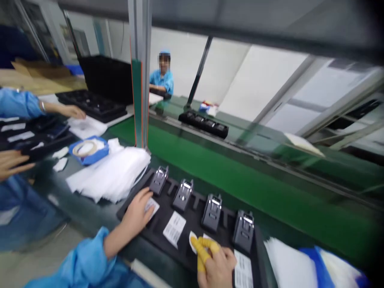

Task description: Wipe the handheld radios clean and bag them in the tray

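A black tray (168, 218) lies in front of me at the edge of the green conveyor belt (240, 176). It carries several dark grey devices (212, 211) standing in a row and white printed cards (174, 229) in its near slots. My left hand (138, 212) rests on the tray's left end, fingers curled on a small white card (152, 206). My right hand (214, 262), with yellow finger cots, pinches a small white label (193, 242) over the tray's near edge.
A heap of white bags (111, 176) and a tape roll on a blue holder (87, 149) lie left of the tray. A co-worker's hands (70, 111) work over black trays at far left. Another person (162, 78) sits beyond the belt. More white sheets (288, 264) lie at right.
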### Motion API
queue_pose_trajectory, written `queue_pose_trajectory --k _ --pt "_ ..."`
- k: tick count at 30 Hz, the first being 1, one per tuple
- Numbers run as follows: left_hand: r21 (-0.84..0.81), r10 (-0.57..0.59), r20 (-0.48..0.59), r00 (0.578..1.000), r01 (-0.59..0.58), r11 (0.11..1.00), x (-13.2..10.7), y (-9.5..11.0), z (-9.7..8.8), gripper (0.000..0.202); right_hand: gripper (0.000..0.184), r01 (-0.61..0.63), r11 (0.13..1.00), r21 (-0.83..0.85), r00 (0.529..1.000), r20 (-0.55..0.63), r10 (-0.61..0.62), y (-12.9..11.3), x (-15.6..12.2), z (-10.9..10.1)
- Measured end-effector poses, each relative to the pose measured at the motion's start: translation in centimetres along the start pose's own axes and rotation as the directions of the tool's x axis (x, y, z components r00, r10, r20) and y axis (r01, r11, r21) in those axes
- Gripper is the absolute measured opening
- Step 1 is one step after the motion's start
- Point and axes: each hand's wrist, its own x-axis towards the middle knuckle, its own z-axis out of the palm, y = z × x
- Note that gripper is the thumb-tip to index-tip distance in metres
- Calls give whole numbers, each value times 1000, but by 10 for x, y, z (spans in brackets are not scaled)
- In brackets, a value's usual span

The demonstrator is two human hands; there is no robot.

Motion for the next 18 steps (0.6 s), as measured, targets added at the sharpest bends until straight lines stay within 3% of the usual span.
queue_pose_trajectory --k 2,5,10,15,18 --pt "-9 -125 73 989 126 992 6 5 4 39 28 -2 1000 15 998 64 1 -6 -8 -17" --pt "11 -257 140 956 258 966 14 14 11 48 28 -48 999 24 998 53 46 -10 -15 -29" --pt "0 -408 129 904 412 911 30 33 19 41 22 -98 994 52 995 -18 99 -11 -20 -36" --pt "-182 -546 120 829 559 809 43 37 22 40 18 -135 988 75 987 -78 141 1 -28 -40" --pt "-354 -629 174 758 644 678 50 34 21 34 17 -184 977 105 976 -95 194 6 -31 -42"
